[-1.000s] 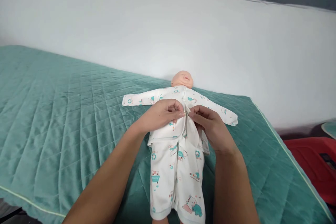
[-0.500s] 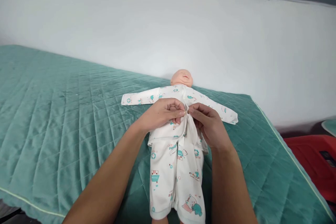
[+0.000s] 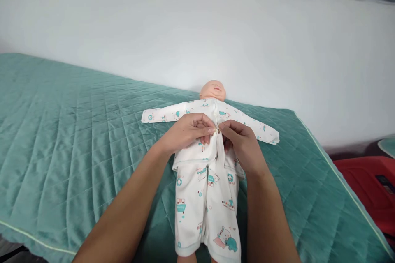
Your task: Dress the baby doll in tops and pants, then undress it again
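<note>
A baby doll lies on its back on a green quilted mattress, head toward the wall. It wears a white printed shirt and matching printed trousers, sleeves spread out to both sides. My left hand pinches the left front edge of the shirt at the chest. My right hand pinches the right front edge. The fingertips of both hands meet at the middle of the chest, and the two shirt edges are pressed together there.
A white wall rises right behind the mattress. To the right of the mattress, lower down, sits a red object. The mattress edge with pale piping runs along the right side.
Both hands have drawn the two shirt edges closer together at the chest, and the open flap on the doll's right side has narrowed. The view has shifted slightly.
</note>
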Available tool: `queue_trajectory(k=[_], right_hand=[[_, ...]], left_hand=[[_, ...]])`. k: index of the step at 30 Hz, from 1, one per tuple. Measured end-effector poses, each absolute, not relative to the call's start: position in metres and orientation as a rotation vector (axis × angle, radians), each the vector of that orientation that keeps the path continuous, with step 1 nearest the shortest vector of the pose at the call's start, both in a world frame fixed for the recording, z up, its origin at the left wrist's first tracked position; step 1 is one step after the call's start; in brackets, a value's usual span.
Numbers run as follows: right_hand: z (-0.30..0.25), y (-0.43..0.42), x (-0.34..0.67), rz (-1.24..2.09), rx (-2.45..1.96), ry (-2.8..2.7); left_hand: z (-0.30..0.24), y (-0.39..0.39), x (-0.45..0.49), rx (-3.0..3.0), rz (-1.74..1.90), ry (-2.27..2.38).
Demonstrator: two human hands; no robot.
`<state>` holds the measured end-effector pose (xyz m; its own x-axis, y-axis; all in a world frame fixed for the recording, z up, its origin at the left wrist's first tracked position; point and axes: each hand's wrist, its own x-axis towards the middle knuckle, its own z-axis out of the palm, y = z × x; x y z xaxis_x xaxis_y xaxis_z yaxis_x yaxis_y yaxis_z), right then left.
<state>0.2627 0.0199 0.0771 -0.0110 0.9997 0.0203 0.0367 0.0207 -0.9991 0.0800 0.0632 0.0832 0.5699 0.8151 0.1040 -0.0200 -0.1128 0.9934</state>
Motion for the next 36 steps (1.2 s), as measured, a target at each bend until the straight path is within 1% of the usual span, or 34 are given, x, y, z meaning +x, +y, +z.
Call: queue_trajectory(k=[11,26,36], right_hand=[[0.0776,0.0207,0.2603,1.161,-1.246,-1.302],[0.0758,0.0211,0.262,1.232,-1.145,-1.263],[0.0748,0.0217,0.2613,1.252,-1.153,-1.235]], left_hand=[[0.0793,0.0641,0.0801,1.479,0.823,0.658],[0.08,0.0655,0.0818,1.514,0.787,0.713],[0.081,0.0651,0.0789,1.515,0.735,0.708]])
